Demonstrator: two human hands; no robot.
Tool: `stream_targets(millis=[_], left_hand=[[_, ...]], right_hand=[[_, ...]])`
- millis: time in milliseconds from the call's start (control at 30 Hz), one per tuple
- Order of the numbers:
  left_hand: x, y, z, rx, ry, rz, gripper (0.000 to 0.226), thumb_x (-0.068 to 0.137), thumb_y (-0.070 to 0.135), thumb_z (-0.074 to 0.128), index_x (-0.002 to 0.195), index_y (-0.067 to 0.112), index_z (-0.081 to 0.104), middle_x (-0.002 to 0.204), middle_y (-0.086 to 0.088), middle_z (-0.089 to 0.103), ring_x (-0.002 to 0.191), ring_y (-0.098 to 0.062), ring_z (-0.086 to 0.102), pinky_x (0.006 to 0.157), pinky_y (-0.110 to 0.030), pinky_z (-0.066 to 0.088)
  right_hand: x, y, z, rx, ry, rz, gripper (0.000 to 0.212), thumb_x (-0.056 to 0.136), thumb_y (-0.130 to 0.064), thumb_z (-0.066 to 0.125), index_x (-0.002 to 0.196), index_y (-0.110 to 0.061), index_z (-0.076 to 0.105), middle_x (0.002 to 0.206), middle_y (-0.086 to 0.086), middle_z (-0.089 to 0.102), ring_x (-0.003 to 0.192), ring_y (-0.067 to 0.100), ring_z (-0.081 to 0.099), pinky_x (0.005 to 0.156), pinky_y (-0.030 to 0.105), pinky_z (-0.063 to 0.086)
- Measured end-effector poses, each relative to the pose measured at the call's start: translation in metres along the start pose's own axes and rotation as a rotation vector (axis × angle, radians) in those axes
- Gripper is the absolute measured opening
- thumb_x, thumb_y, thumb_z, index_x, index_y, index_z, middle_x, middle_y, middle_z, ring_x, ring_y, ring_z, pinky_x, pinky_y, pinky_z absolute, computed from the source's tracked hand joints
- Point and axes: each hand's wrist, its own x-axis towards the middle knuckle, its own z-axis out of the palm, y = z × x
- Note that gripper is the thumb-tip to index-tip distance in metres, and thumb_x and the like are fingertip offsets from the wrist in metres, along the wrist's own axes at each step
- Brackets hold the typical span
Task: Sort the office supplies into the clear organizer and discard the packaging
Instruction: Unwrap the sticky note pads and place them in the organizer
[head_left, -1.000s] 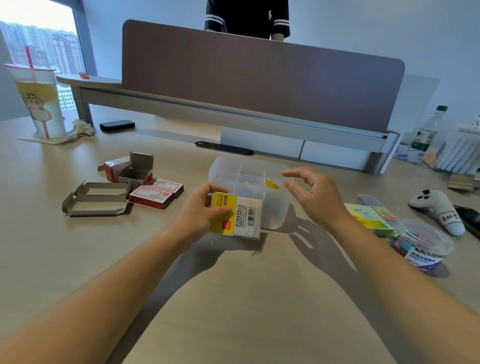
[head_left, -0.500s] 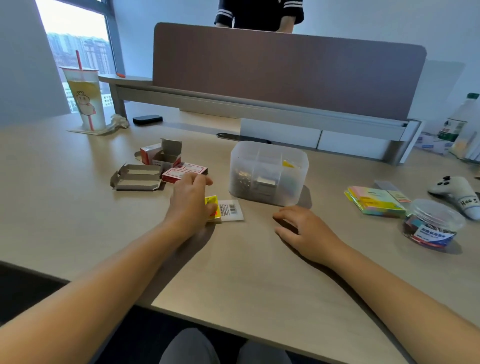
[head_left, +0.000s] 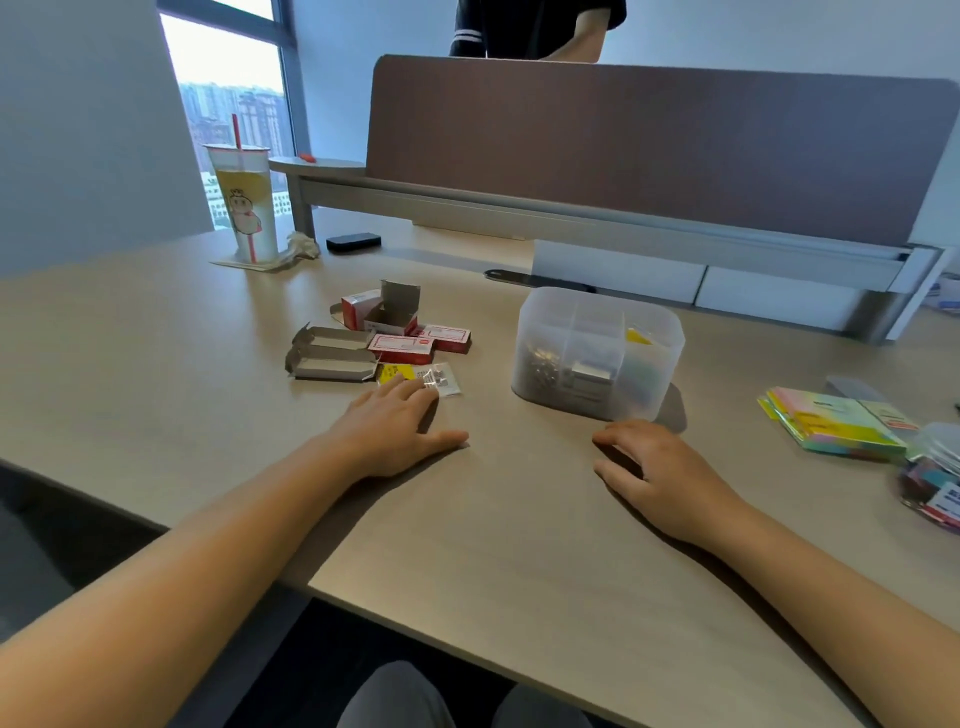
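- head cam: my left hand (head_left: 395, 426) lies flat on the surface (head_left: 519, 545), fingertips on the yellow packet (head_left: 421, 375), gripping nothing
- right hand (head_left: 660, 473) loosely curled, empty, near the clear organizer (head_left: 597, 353)

- Light wood-look desk (head_left: 519, 545) fills most of the view, its near edge cutting diagonally across the bottom left.
- Brown divider panel (head_left: 649, 150) runs along the far side on a grey metal rail (head_left: 571, 215).
- Tall window (head_left: 228, 98) far left, bright daylight, city high-rises outside.
- Pale bluish-white walls (head_left: 78, 130) on the left and behind.
- Dark floor (head_left: 47, 561) near left.
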Motion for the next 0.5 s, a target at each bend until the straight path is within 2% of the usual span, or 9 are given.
stream_targets(millis=[133,267,400,500], left_hand=[[0.014,-0.012,-0.002,-0.016,0.022,-0.022,0.077,0.082,0.063,0.036,0.143,0.021,0.015,0.156,-0.001,0.007,0.144,-0.024,-0.001,0.116,-0.043,0.006],[0.016,-0.013,-0.001,-0.034,0.102,0.015,0.08,0.081,0.062,0.041,0.144,0.022,0.012,0.156,0.001,0.004,0.143,-0.022,-0.001,0.116,-0.042,0.008],[0.007,0.0,-0.005,-0.04,0.264,0.161,0.07,0.083,0.052,0.048,0.141,0.02,0.024,0.153,0.0,0.019,0.141,-0.02,0.015,0.114,-0.038,0.018],[0.0,0.028,-0.008,-0.15,0.285,0.306,0.054,0.086,0.041,0.049,0.134,0.02,0.036,0.144,-0.001,0.037,0.132,-0.016,0.033,0.107,-0.032,0.03]], right_hand=[[0.0,0.0,0.0,0.01,-0.001,0.006,0.035,0.089,-0.026,0.05,0.121,-0.011,0.053,0.126,0.005,0.054,0.116,0.019,0.047,0.095,0.023,0.033],[0.0,0.0,0.0,0.013,-0.016,0.011,0.035,0.089,-0.025,0.05,0.12,-0.011,0.053,0.125,0.005,0.054,0.116,0.019,0.046,0.094,0.021,0.032],[-0.002,0.001,-0.002,0.029,-0.039,0.044,0.035,0.088,-0.025,0.051,0.121,-0.011,0.052,0.128,0.005,0.05,0.119,0.017,0.045,0.088,0.014,0.027],[-0.005,0.008,-0.009,0.017,-0.033,0.077,0.034,0.088,-0.023,0.052,0.119,-0.01,0.054,0.128,0.006,0.05,0.117,0.018,0.045,0.085,0.011,0.026]])
